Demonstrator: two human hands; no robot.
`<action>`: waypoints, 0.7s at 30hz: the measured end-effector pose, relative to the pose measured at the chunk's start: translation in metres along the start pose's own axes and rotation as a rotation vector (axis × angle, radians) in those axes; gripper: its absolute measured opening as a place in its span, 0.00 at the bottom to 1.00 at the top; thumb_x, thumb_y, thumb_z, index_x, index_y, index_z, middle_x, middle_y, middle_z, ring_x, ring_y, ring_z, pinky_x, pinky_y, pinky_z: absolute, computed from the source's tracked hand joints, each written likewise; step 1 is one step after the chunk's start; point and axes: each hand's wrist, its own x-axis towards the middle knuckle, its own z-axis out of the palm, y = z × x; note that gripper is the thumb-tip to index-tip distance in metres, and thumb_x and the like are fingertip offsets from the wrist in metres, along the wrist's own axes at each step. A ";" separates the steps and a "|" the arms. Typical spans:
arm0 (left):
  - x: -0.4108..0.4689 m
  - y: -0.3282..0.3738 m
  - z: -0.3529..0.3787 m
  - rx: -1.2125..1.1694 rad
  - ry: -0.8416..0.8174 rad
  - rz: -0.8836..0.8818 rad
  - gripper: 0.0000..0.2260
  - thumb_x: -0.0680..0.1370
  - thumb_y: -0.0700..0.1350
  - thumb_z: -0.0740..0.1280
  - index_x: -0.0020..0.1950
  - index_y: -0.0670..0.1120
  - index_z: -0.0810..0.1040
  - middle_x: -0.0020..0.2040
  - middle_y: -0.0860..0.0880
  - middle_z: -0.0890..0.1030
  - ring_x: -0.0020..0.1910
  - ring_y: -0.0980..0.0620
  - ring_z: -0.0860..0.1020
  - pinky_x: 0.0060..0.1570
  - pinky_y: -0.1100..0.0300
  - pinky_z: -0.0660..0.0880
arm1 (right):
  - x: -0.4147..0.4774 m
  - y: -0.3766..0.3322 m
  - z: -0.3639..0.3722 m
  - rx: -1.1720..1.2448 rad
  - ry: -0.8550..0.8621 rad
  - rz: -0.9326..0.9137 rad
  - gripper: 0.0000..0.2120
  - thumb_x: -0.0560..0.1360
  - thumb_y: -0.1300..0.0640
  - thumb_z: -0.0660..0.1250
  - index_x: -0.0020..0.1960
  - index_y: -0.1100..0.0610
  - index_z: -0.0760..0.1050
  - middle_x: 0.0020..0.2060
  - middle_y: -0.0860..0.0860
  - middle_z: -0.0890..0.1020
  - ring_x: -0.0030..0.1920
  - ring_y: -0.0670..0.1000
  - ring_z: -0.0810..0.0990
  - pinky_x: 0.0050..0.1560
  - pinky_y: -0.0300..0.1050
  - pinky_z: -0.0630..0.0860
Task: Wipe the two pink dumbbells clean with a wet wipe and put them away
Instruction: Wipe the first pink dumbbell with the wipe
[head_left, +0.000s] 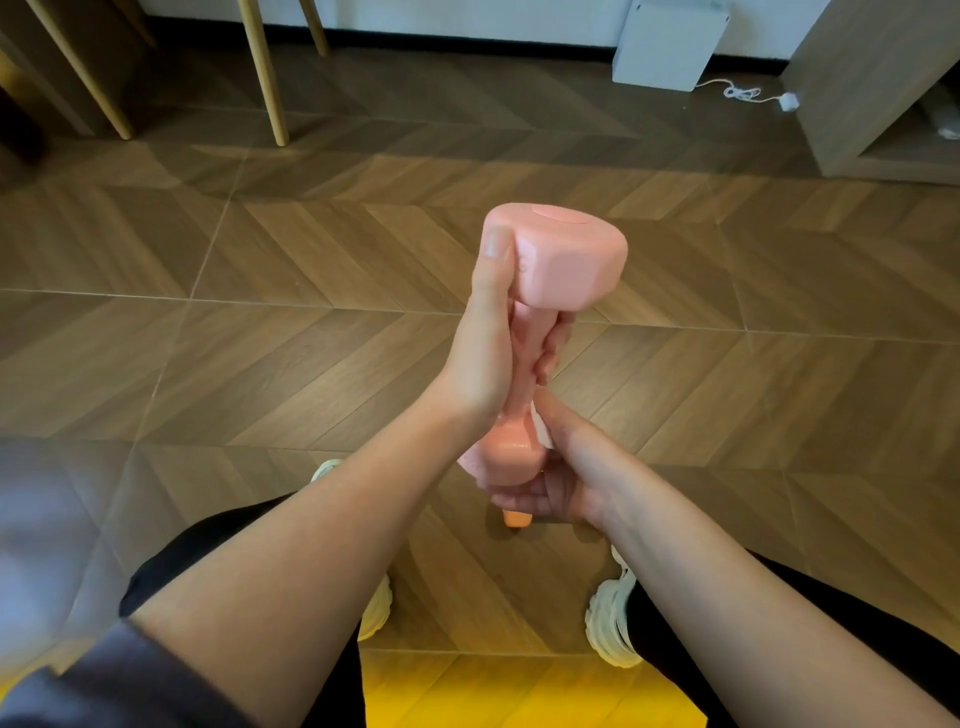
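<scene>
A pink dumbbell (563, 257) stands nearly upright in the air above my knees. My left hand (483, 358) grips its handle, thumb stretched up onto the top head. My right hand (561, 475) cups the lower head from below and presses a white wet wipe (540, 428) against it with the thumb. The lower head looks wet and glossy. Below my right hand a small orange piece (517, 518) peeks out; I cannot tell what it is. A second dumbbell is not in sight.
Wooden herringbone floor (260, 312) spreads ahead. Wooden furniture legs (267, 73) stand at the back left, a white box (667, 44) with a cable at the back right, beside a grey cabinet (878, 88). My white shoes (613, 618) are below.
</scene>
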 end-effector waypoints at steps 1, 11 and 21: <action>0.000 0.000 0.000 -0.036 -0.023 -0.009 0.35 0.74 0.67 0.45 0.45 0.38 0.77 0.26 0.46 0.68 0.24 0.52 0.62 0.27 0.53 0.54 | 0.000 0.000 -0.001 -0.014 -0.007 0.006 0.25 0.75 0.34 0.64 0.54 0.56 0.77 0.35 0.55 0.86 0.33 0.55 0.86 0.29 0.46 0.82; -0.005 0.000 -0.007 -0.037 -0.176 -0.043 0.35 0.73 0.70 0.43 0.31 0.44 0.75 0.22 0.48 0.68 0.21 0.51 0.62 0.25 0.55 0.57 | -0.003 -0.004 -0.009 -0.191 0.267 -0.264 0.12 0.77 0.49 0.68 0.46 0.59 0.79 0.39 0.57 0.84 0.35 0.49 0.80 0.40 0.47 0.82; -0.013 -0.013 -0.037 0.409 -0.084 -0.236 0.34 0.72 0.73 0.47 0.31 0.43 0.70 0.26 0.46 0.69 0.24 0.50 0.65 0.27 0.58 0.62 | -0.030 -0.026 -0.050 0.080 0.334 -0.582 0.01 0.76 0.57 0.72 0.48 0.54 0.82 0.46 0.55 0.87 0.53 0.57 0.85 0.61 0.58 0.78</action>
